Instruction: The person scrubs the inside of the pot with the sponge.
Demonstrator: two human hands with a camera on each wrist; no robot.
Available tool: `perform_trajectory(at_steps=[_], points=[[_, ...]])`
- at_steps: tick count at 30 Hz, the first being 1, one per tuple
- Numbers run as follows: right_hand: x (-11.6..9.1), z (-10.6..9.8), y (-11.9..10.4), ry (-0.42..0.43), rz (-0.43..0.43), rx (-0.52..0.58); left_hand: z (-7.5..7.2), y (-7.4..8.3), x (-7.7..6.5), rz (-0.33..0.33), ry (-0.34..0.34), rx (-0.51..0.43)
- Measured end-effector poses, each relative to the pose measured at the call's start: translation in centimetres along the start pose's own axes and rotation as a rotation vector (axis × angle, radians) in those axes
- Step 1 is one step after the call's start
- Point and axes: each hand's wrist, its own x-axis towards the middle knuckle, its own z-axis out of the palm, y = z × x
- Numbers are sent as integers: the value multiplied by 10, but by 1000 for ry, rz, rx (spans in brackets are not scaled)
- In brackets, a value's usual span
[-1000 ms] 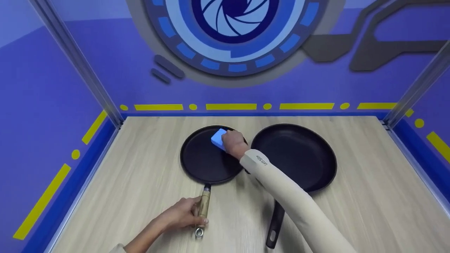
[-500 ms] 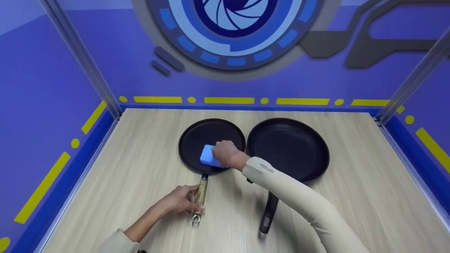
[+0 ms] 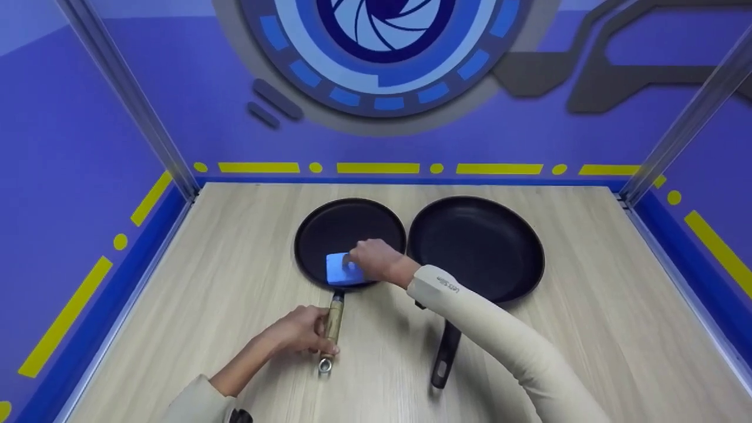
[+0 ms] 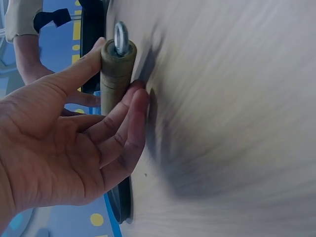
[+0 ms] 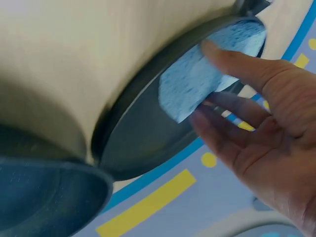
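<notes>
Pinches blue sponge (image 3: 339,270) in half-closed right hand (image 3: 376,258), at 6 o'clock on smaller pan (image 3: 338,226); curls left hand (image 3: 301,329) round wooden handle (image 3: 333,320). Could swivel smaller pan into larger pan (image 3: 473,241), just beside at 3 o'clock — by rubbing hard against too light a hold. Seems to read "Let's Slim" on right sleeve (image 3: 487,320).

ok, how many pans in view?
2: the smaller pan at left, under the sponge, handle in the left hand; the larger pan at right, partly hidden by the right sleeve.
</notes>
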Motion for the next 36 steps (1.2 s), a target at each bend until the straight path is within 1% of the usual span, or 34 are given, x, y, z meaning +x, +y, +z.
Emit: perform_trajectory(at_steps=[5, 8, 13, 15, 20, 23, 27, 30, 32, 36], points=[[7, 3, 1, -101, -11, -48, -1, 2, 1, -46, -15, -7], [17, 5, 0, -131, -15, -86, -2, 1, -1, -42, -11, 5], [34, 8, 2, -108, -8, -120, -5, 0, -3, -26, -5, 7], [40, 10, 4, -94, -22, -122, -6, 0, -2, -24, -3, 1], [50, 17, 12, -86, -70, -91, -3, 2, 1, -14, -11, -23], [54, 19, 16, -90, -76, -83, -1, 4, 1, -30, -25, -21], [60, 22, 16, -78, -52, -112, -1, 8, 2, -41, -49, 41], [66, 24, 16, -67, -4, -134, -1, 11, 3, -37, -59, 99], [72, 23, 16, -72, 30, -132, -3, 12, 3, -42, -63, 113], [88, 15, 23, -94, 100, -119, -8, 11, 3, -55, -69, 105]])
